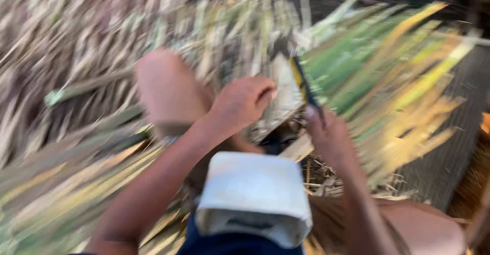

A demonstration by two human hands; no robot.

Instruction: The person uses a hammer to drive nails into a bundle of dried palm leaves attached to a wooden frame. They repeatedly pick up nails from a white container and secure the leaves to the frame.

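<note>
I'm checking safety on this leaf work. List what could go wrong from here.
1. The right hand holds a dark, yellow-edged blade-like tool right beside the left hand; a slip could cut its fingers.
2. The bare knee sits among the long green and dry leaves, near the tool's path.

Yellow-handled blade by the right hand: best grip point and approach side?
Grip the blade low on its yellow handle, coming from the right hand side below. It stands nearly upright against the leaf strip that the left hand holds. Motion blur hides the edge.
</note>
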